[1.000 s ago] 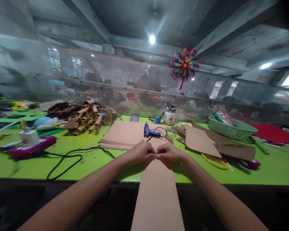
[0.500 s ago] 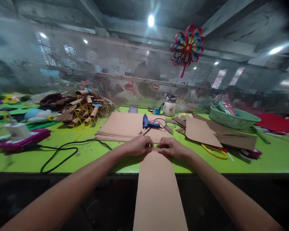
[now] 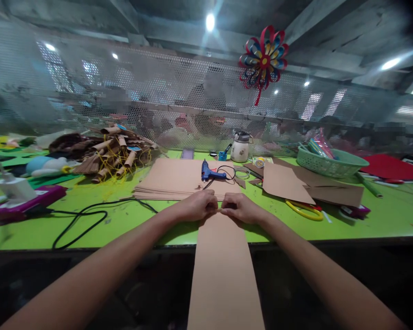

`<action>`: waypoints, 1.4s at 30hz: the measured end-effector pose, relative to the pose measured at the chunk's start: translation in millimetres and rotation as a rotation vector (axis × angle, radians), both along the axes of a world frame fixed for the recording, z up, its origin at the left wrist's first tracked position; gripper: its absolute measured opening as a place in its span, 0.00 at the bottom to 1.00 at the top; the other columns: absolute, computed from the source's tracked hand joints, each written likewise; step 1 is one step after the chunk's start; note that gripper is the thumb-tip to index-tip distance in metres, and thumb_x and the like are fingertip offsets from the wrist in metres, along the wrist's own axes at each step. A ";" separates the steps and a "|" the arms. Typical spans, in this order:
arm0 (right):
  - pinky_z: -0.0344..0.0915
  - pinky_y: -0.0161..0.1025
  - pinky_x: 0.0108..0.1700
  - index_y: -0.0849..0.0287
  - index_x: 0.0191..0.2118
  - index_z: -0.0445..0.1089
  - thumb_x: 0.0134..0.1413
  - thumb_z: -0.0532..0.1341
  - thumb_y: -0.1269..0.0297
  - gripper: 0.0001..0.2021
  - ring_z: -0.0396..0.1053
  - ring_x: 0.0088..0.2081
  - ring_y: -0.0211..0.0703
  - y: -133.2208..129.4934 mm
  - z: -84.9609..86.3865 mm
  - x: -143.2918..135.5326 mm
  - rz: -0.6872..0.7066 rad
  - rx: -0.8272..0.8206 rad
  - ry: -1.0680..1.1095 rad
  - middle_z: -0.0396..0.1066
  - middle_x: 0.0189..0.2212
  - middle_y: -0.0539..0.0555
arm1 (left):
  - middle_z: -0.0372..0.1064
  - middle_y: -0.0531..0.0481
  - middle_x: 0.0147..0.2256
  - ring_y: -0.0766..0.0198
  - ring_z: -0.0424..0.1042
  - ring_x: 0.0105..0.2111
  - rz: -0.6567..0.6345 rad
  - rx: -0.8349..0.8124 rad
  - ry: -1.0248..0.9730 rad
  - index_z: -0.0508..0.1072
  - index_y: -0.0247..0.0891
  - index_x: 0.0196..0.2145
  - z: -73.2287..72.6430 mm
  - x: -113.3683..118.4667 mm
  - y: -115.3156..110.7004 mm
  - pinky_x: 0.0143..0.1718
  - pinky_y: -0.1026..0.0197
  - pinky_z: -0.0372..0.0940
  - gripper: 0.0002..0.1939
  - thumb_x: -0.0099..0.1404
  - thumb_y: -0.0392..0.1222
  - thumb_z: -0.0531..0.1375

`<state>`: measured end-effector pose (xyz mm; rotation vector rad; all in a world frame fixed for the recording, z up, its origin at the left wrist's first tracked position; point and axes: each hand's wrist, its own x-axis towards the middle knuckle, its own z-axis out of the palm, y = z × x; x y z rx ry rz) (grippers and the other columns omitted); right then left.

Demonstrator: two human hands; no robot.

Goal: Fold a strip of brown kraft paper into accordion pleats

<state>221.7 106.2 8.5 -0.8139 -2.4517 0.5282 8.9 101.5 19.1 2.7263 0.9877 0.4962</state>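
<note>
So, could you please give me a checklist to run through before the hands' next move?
1. Left hand and right hand at the far end of the long tan card strip: ok.
2. Far edge straight: cannot tell, the hands partly cover it.
3. Strip fully on the lime-green table: not ok, it extends past the near edge.
4. Blue pistol-shaped glue gun apart from the hands: ok, on the stacked tan sheets.
5. Glue gun hot: cannot tell.

Smooth, matt brown paper strip (image 3: 225, 275); glossy green tabletop (image 3: 382, 222).
The stacked sheets (image 3: 172, 176) look equally matt and papery; glue gun (image 3: 210, 172) and basket (image 3: 325, 165) look plastic, the perforated screen (image 3: 172, 82) like dull metal.
</note>
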 end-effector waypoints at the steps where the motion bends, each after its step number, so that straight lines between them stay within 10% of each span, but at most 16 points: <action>1: 0.60 0.34 0.34 0.62 0.30 0.69 0.55 0.61 0.67 0.05 0.63 0.30 0.37 -0.6 -1.3 -0.3 0.002 0.041 -0.010 0.67 0.28 0.51 | 0.63 0.50 0.31 0.65 0.64 0.32 0.004 0.002 0.006 0.73 0.35 0.31 0.1 0.1 -0.4 0.34 0.65 0.58 0.05 0.61 0.35 0.57; 26: 0.61 0.42 0.38 0.64 0.38 0.66 0.60 0.54 0.74 0.05 0.60 0.41 0.49 -28.6 5.9 18.8 0.021 0.597 -0.519 0.65 0.36 0.60 | 0.65 0.45 0.34 0.58 0.62 0.36 -0.135 0.454 0.222 0.72 0.35 0.34 9.8 5.7 -31.7 0.37 0.58 0.58 0.07 0.66 0.34 0.54; 36: 0.58 0.41 0.33 0.65 0.33 0.69 0.63 0.53 0.71 0.09 0.60 0.37 0.48 -30.9 10.3 10.4 0.086 0.729 -0.640 0.65 0.30 0.59 | 0.65 0.45 0.29 0.59 0.64 0.32 -0.113 0.407 0.189 0.73 0.34 0.27 10.9 5.1 -34.3 0.34 0.59 0.59 0.10 0.63 0.32 0.54; 42: 0.55 0.40 0.30 0.66 0.33 0.69 0.60 0.55 0.72 0.07 0.59 0.35 0.48 -34.8 9.0 10.7 0.051 0.774 -0.643 0.65 0.30 0.58 | 0.66 0.48 0.25 0.66 0.61 0.24 0.099 0.047 0.041 0.72 0.33 0.23 13.0 5.7 -15.7 0.28 0.63 0.54 0.16 0.64 0.42 0.52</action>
